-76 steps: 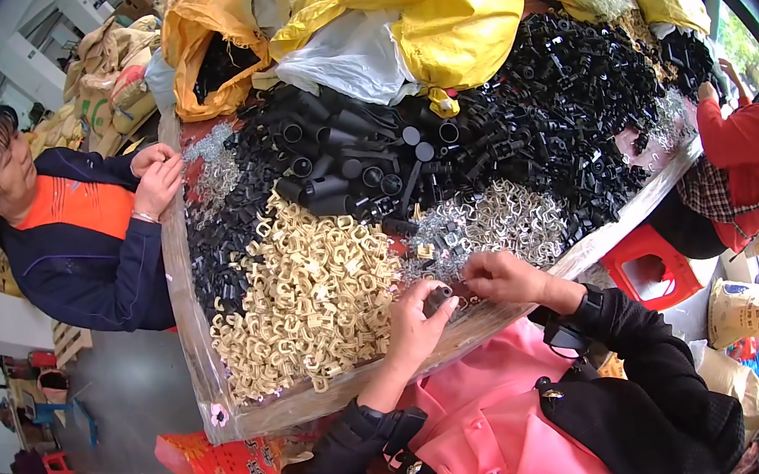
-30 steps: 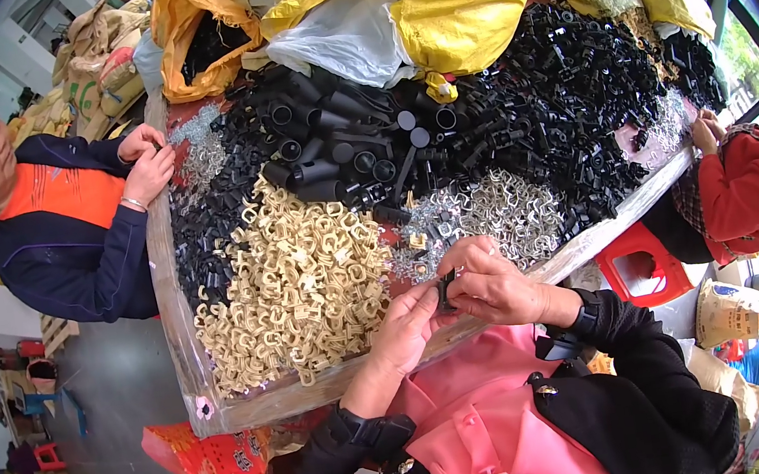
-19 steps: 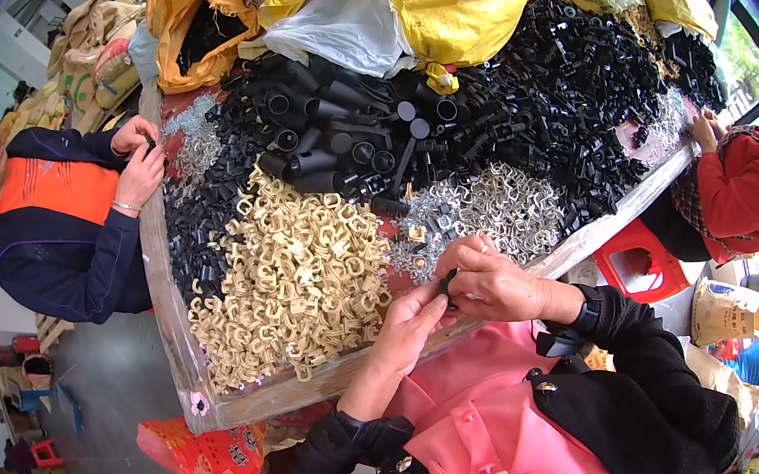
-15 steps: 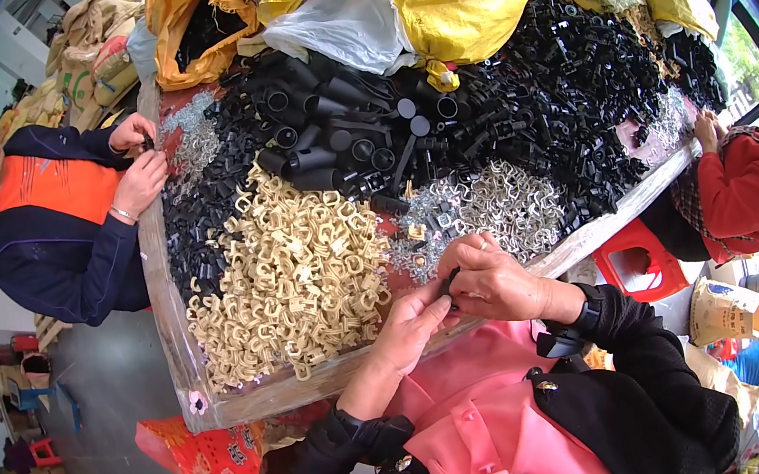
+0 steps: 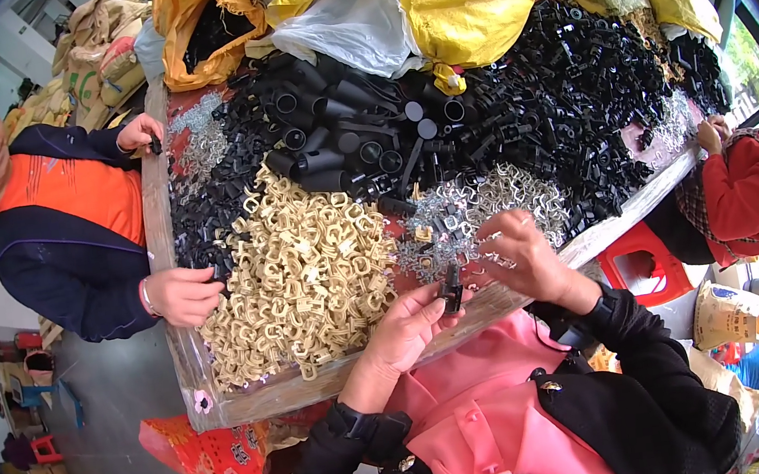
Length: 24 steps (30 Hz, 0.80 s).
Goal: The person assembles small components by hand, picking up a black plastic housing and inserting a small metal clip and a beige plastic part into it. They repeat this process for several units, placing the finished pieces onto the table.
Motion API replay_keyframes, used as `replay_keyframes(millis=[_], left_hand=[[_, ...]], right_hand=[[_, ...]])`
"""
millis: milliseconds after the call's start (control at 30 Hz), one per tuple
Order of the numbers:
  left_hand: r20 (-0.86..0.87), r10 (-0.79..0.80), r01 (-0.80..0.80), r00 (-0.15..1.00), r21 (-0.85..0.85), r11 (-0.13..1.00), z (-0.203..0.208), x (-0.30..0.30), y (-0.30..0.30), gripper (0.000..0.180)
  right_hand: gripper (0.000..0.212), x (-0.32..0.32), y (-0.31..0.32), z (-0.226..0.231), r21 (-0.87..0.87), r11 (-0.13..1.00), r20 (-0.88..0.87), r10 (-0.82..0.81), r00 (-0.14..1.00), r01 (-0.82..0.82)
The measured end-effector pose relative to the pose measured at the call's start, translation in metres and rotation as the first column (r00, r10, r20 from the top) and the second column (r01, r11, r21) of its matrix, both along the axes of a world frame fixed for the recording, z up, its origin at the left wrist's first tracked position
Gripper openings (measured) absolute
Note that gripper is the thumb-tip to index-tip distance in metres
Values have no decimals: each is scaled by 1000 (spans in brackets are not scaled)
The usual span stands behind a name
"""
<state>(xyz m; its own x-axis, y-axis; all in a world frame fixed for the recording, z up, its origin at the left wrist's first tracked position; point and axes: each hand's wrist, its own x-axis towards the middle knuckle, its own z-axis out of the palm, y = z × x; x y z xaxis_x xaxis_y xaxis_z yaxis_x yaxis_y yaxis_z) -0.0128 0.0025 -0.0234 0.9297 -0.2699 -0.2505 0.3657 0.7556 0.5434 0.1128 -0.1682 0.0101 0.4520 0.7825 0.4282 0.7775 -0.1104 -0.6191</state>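
Observation:
Between the thumb and fingers of my left hand is a small black plastic part, held upright just over the table's near edge. My right hand is to the right of it, no longer touching the part. Its fingers are bent and spread apart, and I see nothing in them. Just beyond that hand are a heap of curved silver metal clips and a scatter of small shiny metal pieces. A large pile of cream-coloured plastic clips lies to the left of my left hand.
Black plastic parts cover much of the wooden-edged table. Yellow sacks stand at the back. A co-worker reaches in from the left; another person works at the right by a red stool.
My right hand has moved off the black part, up and right, and its fingers have opened. My left hand keeps the part. The left co-worker's hands have separated, one reaching to the pile.

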Motion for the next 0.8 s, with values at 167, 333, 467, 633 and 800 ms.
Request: replay_keyframes(millis=[167,333,467,633,800], left_hand=[[35,-3,4,999,-19,1000,-1,1,-1,27],[-31,61,-61,998,-3,998,-7,1,-4,25],[-62,142,-142,988,-1,990,-8,-1,-2,25],[-64,162,-163,985,-3,987,-6,5,-6,23],[-42,182,-182,982,12,983,-15,6,-4,23]], right_hand=[[15,40,-32,-50,-374,808,526,-221,822,456],[7,50,-31,-63,-451,738,533,-229,814,503],[6,40,-17,-38,-251,849,452,-323,831,466],[9,48,-28,-69,-365,848,478,-183,859,383],[11,47,-25,-58,-133,933,-132,-350,927,334]])
